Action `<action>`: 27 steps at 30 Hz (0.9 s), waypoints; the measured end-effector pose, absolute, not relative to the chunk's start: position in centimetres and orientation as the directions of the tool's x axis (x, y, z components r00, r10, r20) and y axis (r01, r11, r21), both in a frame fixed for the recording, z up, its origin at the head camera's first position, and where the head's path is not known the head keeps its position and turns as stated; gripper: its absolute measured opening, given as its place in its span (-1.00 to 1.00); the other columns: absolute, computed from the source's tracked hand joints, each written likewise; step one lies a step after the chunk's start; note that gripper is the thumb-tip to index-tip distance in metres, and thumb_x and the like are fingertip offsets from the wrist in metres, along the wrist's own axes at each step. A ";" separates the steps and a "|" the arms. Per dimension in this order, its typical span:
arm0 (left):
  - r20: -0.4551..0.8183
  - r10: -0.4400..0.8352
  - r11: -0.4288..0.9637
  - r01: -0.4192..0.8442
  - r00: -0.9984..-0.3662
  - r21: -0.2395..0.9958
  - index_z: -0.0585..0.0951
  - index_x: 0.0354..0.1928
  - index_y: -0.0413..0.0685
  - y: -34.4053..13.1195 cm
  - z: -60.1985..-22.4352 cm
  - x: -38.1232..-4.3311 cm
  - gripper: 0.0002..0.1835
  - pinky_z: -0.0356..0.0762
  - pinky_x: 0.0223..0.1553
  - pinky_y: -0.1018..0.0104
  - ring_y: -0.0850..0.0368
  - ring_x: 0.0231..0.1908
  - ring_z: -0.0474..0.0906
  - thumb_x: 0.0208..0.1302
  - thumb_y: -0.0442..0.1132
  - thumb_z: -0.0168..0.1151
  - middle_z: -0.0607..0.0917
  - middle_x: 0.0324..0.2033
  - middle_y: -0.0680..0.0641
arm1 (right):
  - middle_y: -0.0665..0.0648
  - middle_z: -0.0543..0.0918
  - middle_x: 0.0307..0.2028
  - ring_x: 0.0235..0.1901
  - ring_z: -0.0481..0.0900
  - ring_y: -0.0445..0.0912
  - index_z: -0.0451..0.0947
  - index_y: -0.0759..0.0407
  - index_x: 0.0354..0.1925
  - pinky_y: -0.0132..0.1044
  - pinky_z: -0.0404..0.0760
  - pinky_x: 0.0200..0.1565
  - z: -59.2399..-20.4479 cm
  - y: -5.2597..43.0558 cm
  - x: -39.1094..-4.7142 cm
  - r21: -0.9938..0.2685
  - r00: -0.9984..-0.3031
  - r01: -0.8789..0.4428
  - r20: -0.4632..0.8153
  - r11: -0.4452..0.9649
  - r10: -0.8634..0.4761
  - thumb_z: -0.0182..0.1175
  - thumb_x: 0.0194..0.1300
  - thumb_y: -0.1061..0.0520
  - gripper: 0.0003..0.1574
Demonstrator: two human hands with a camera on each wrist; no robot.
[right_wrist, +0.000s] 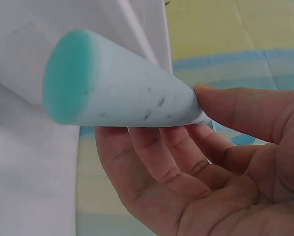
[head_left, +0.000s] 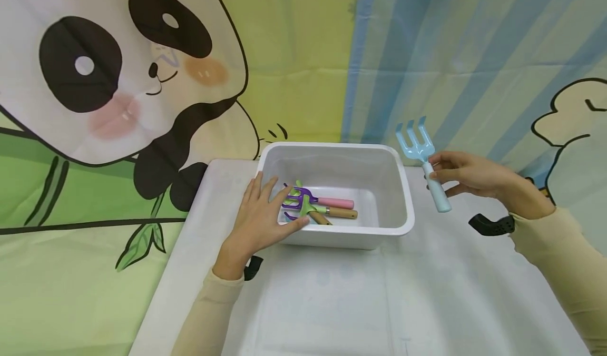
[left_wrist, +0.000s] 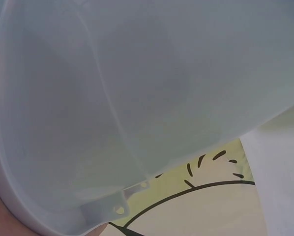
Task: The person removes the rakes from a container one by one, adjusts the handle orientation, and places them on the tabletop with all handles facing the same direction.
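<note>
Blue fork (head_left: 420, 152), handle smudges (right_wrist: 161, 102), right wrist view only

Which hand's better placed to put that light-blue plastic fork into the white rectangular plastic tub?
Probably the right hand: it holds the fork, just right of the tub. The left hand is spread at the tub's left end.

Head fwd/down (wrist POVs close)

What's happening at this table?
A person's right hand holds a light-blue hand fork by its handle, outside the white rectangular plastic tub, on its right. The left hand is spread at the tub's near left corner. Inside lie more tools, including a purple fork with a pink handle and a green-headed tool with a tan handle.
</note>
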State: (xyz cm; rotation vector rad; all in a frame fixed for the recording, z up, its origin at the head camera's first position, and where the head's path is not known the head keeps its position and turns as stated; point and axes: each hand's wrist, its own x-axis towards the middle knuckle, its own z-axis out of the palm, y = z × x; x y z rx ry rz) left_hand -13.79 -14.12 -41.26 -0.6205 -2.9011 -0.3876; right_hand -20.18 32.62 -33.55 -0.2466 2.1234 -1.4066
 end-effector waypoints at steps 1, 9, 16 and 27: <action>0.198 0.380 0.882 0.419 -0.903 0.217 0.41 0.45 0.09 -14.1 -41.3 -13.8 0.03 -0.45 0.46 -0.09 -0.31 0.51 -0.27 0.14 0.64 -0.12 0.23 0.46 -0.24 | 0.38 0.42 0.02 -0.05 0.61 0.09 0.08 0.47 0.31 0.10 0.64 -0.08 -33.9 32.9 -20.2 -0.891 -0.821 0.166 -0.362 0.423 -0.442 0.04 0.55 0.20 -0.43; 0.201 0.380 0.883 0.419 -0.903 0.212 0.43 0.44 0.09 -14.2 -41.2 -13.8 0.02 -0.34 0.46 -0.15 -0.31 0.51 -0.26 0.14 0.64 -0.12 0.24 0.46 -0.24 | 0.37 0.39 0.06 -0.04 0.60 0.06 -0.02 0.47 0.36 0.12 0.61 -0.02 -37.0 34.3 -20.1 -0.891 -0.819 0.249 -0.403 0.380 -0.408 0.03 0.56 0.19 -0.35; 0.210 0.380 0.879 0.423 -0.901 0.220 0.47 0.40 0.09 -14.0 -41.3 -13.8 0.01 -0.36 0.46 -0.14 -0.32 0.51 -0.26 0.14 0.65 -0.14 0.25 0.45 -0.24 | 0.32 0.45 0.03 -0.01 0.59 0.05 -0.01 0.46 0.34 0.08 0.61 -0.03 -40.0 35.1 -20.0 -0.887 -0.816 0.312 -0.433 0.340 -0.382 0.04 0.55 0.20 -0.37; 0.201 0.379 0.882 0.418 -0.903 0.217 0.47 0.41 0.12 -14.1 -41.4 -13.8 0.00 -0.36 0.46 -0.14 -0.32 0.51 -0.25 0.14 0.65 -0.14 0.25 0.45 -0.23 | 0.21 0.46 -0.03 -0.05 0.49 0.05 0.01 0.47 0.35 0.01 0.61 -0.05 -45.8 35.9 -20.4 -0.845 -0.788 0.420 -0.521 0.332 -0.328 0.06 0.55 0.14 -0.33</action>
